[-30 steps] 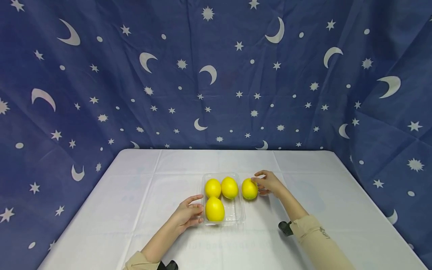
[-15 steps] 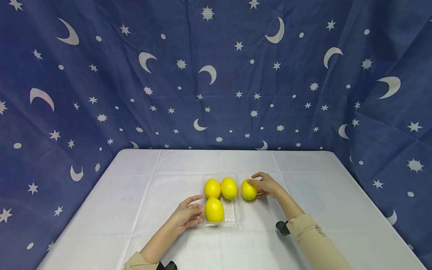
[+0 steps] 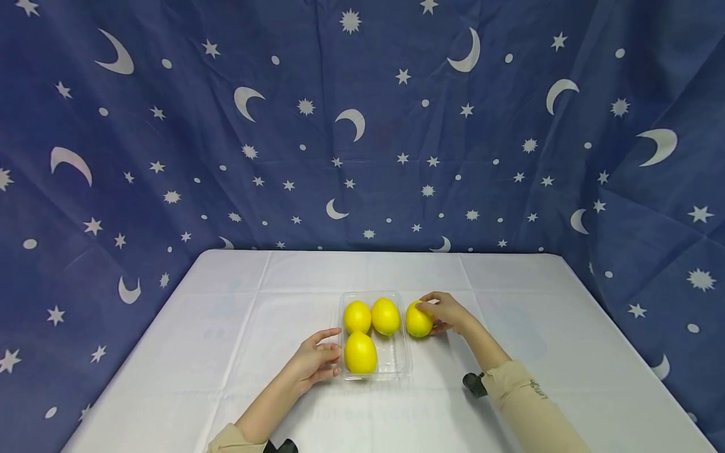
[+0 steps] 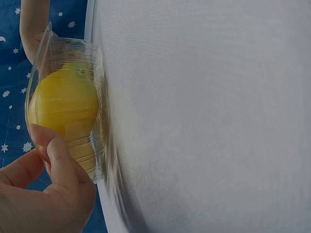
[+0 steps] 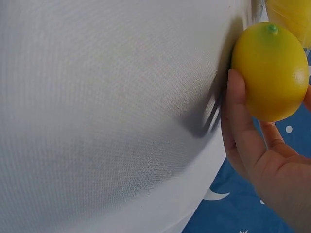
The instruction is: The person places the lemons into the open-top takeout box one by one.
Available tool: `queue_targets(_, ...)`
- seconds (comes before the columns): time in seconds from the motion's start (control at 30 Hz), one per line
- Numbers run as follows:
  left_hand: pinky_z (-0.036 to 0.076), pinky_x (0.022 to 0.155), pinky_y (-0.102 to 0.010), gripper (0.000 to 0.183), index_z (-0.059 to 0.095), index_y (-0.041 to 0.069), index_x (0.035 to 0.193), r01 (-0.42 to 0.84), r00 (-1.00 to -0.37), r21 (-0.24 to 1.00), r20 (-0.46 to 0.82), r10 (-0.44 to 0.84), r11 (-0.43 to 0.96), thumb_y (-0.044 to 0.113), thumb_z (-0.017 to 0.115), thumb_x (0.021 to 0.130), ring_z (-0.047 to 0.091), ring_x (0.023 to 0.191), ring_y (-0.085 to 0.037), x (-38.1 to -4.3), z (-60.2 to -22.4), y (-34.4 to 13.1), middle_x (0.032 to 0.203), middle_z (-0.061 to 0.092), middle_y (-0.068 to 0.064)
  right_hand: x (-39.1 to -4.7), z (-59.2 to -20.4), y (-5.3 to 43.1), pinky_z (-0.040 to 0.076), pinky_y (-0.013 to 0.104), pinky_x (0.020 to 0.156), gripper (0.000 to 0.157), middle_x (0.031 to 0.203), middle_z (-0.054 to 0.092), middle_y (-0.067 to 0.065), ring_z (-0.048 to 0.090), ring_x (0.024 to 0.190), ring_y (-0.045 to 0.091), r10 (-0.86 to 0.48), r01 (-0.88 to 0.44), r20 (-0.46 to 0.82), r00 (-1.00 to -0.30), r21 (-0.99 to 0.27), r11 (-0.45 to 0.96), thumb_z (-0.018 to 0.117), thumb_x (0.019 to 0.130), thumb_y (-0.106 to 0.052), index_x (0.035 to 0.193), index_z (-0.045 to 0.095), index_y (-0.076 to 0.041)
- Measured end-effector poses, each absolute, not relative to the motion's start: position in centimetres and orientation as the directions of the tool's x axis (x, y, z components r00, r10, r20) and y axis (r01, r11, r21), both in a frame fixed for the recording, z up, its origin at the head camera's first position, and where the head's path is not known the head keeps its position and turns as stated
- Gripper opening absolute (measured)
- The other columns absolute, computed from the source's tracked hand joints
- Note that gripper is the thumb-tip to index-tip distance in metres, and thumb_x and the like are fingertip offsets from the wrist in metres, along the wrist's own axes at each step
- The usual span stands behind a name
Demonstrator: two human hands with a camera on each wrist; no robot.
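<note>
A clear plastic container [image 3: 394, 365] sits on the table with three lemons in it: one at the back left [image 3: 357, 316], one at the back right [image 3: 386, 316], one at the front left [image 3: 360, 353]. My left hand [image 3: 318, 358] holds the container's left side, its fingers bent at the rim in the left wrist view. Just outside the right wall is another lemon [image 3: 418, 320], yellow with a green tip [image 5: 273, 30]. My right hand [image 3: 447, 313] grips it from the right, fingers and thumb around its sides.
The front right corner of the container shows bare plastic. A white cloth [image 3: 272, 314] covers the table. Behind it hangs a blue curtain [image 3: 385, 157] with moons and stars.
My right hand has come in slightly over the outer lemon, and its fingers have settled around it. The left hand and the container have stayed in place.
</note>
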State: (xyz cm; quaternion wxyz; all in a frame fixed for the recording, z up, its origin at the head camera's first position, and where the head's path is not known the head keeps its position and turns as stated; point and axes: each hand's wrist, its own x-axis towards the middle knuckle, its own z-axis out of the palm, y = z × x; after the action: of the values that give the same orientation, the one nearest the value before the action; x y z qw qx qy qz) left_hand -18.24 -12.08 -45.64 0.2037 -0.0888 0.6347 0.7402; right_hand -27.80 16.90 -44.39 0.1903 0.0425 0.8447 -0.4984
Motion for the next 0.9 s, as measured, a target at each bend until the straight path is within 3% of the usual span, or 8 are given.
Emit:
queue_targets(0.5,0.055,0.061,-0.021,0.051,0.04,0.004,0.137,-0.416,-0.901,0.904,-0.394,0.182,-0.102,0.001,0.058,0.09,0.055,0.072,-0.01,-18.1,-45.6,-11.9,0.089,0.056,-0.002,-27.4,-44.3,17.2,0.06,0.036,0.065,0.044,0.119,0.051,0.026,0.054,0.083,0.024,-0.115,0.251,-0.355,-0.928,-0.822,0.511,0.057,0.089,-0.02,0.126,0.049,0.003)
queue_targets(0.9,0.055,0.062,-0.021,0.051,0.04,0.005,0.138,-0.417,-0.899,0.904,-0.395,0.189,-0.092,0.0,0.057,0.09,0.055,0.073,-0.011,-18.2,-45.3,-12.0,0.087,0.054,-0.001,-26.5,-43.8,17.5,0.058,0.03,0.063,0.044,0.114,0.055,0.023,0.053,0.081,0.023,-0.094,0.22,-0.313,-0.945,-0.821,0.526,0.059,0.088,-0.02,0.126,0.05,0.001)
